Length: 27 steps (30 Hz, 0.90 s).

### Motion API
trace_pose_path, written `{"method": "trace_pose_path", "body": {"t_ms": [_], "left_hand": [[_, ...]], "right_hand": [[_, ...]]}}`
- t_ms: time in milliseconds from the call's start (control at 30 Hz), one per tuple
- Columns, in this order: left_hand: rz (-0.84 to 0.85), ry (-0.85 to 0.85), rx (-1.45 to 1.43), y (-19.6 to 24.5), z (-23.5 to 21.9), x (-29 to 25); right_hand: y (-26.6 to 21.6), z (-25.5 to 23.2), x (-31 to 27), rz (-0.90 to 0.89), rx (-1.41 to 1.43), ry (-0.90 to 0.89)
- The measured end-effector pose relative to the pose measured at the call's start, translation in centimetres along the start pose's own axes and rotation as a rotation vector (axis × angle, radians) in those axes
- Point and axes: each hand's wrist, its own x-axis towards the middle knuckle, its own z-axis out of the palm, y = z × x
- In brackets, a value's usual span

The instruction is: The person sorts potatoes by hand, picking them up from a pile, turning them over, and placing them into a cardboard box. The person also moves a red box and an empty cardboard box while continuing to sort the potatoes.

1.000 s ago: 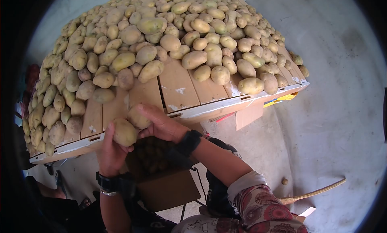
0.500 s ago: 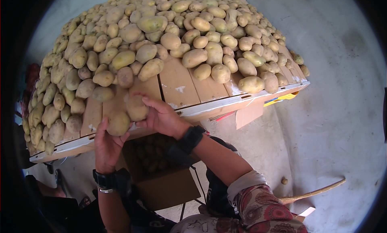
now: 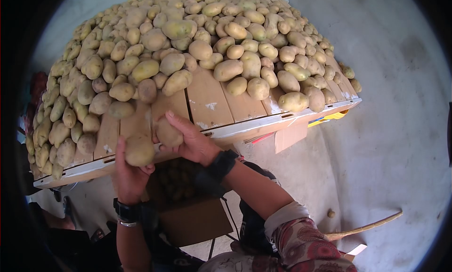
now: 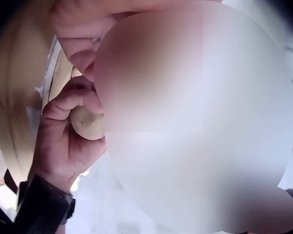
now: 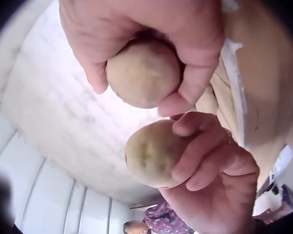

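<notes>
Above the near edge of the slatted wooden table [image 3: 207,99], each hand grips one potato. The left hand [image 3: 131,180] has its fingers curled round a larger potato [image 3: 140,151]; the right wrist view shows that potato [image 5: 154,153] with the left fingers wrapped on its side. Close beside it, the right hand [image 3: 195,142] pinches a smaller potato [image 3: 169,132] between thumb and fingers, seen as a round end [image 5: 144,73] in the right wrist view. In the left wrist view the right hand [image 4: 63,136] holds its potato [image 4: 88,123]; a blurred area covers much of that view.
A big heap of potatoes [image 3: 200,50] covers much of the tabletop. Under the table edge stands a cardboard box [image 3: 195,222] with potatoes inside. A stick [image 3: 367,226] and one small potato [image 3: 331,213] lie on the floor at the right.
The two held potatoes have moved slightly and turned in the hands, with a small gap between them now. Both hands keep their grip.
</notes>
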Motion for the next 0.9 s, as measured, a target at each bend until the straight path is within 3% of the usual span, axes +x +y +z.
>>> {"method": "trace_pose_path", "body": {"t_ms": [133,200,400,533,633,700,833,900], "left_hand": [[0.03,-0.057,-0.07,1.6,-0.3,0.1],[0.175,0.022,-0.172,2.1,-0.7,0.0],[0.312,0.057,-0.154,2.3,0.6,-0.2],[0.285,-0.048,-0.089,1.8,-0.3,0.1],[0.236,0.073,-0.017,1.5,0.2,0.3],[0.229,0.137,0.026,1.0,0.8,0.3],[0.206,0.062,0.063,1.2,1.3,0.0],[0.072,-0.225,-0.086,1.6,0.2,0.3]], "right_hand": [[-0.3,-0.9,0.1,0.06,0.196,-0.083],[-0.7,-0.2,0.2,-0.024,0.283,-0.01],[-0.9,0.1,0.0,-0.044,0.413,-0.027],[-0.2,-0.5,0.3,-0.069,0.418,-0.1],[-0.2,-0.2,0.4,-0.091,0.315,-0.103],[-0.4,0.5,0.3,-0.131,0.139,-0.015],[-0.6,0.8,0.1,-0.116,0.199,0.127],[-0.3,-1.2,0.2,0.001,0.549,-0.253]]}}
